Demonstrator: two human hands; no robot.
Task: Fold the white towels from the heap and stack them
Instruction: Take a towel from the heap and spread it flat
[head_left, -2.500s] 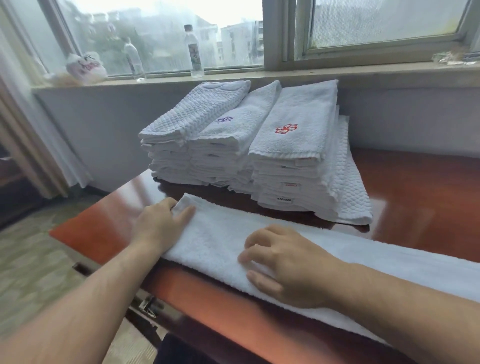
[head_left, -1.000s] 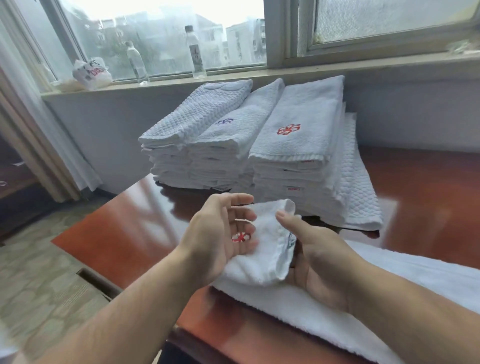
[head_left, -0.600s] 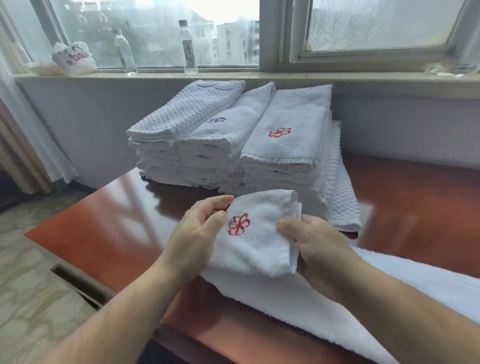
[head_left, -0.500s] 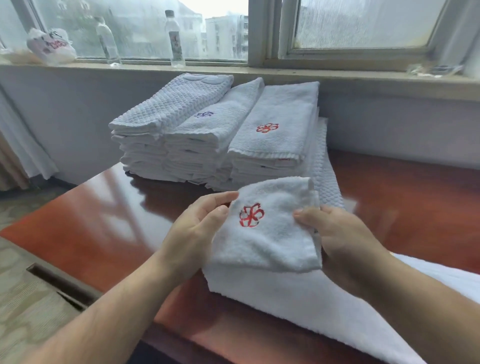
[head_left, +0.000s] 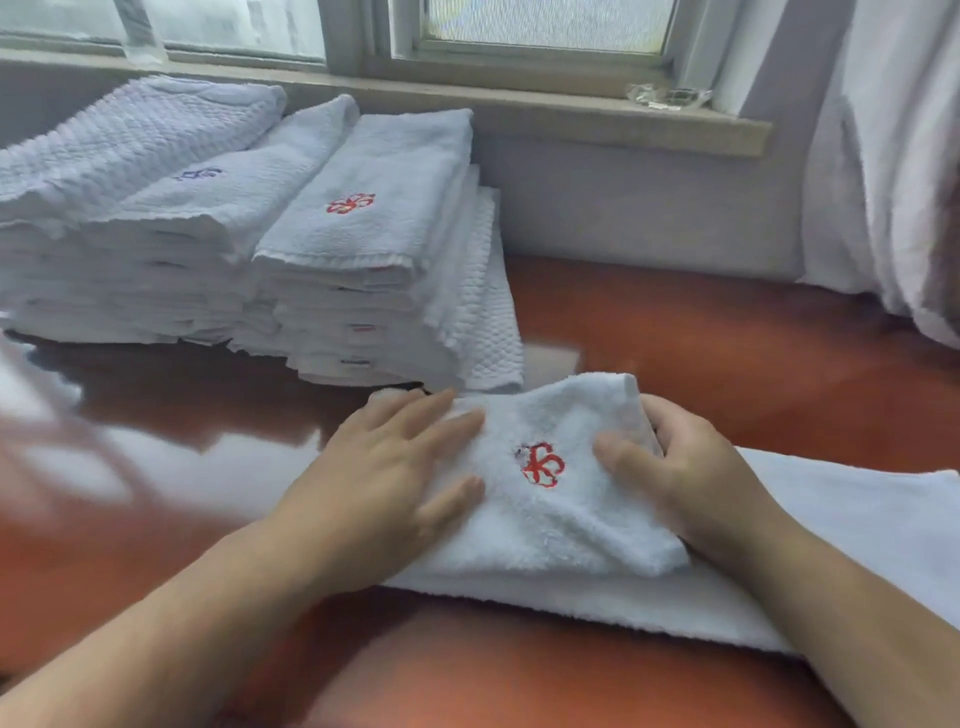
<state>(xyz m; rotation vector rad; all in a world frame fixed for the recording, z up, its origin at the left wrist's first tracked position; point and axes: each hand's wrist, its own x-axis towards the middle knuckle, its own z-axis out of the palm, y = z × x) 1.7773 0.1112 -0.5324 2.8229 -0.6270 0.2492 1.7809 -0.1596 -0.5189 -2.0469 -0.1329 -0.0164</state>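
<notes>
A white towel (head_left: 550, 525) with a red flower emblem lies across the red-brown table (head_left: 675, 338), its left end folded over onto the long strip that runs off to the right. My left hand (head_left: 384, 483) lies flat on the fold's left part, fingers straight. My right hand (head_left: 670, 478) grips the fold's right edge, thumb on top and fingers curled under the cloth. Behind them stand stacks of folded white towels (head_left: 358, 244), the nearest topped by a towel with the same red emblem.
A window sill (head_left: 519, 104) runs along the back wall. White fabric (head_left: 893, 171) hangs at the far right, down to the table. Bare table shows to the left of my hands and between the stacks and the hanging fabric.
The towel's left end, held up between both hands, has come down onto the strip. My left hand has flattened on it. The view has swung right and closer.
</notes>
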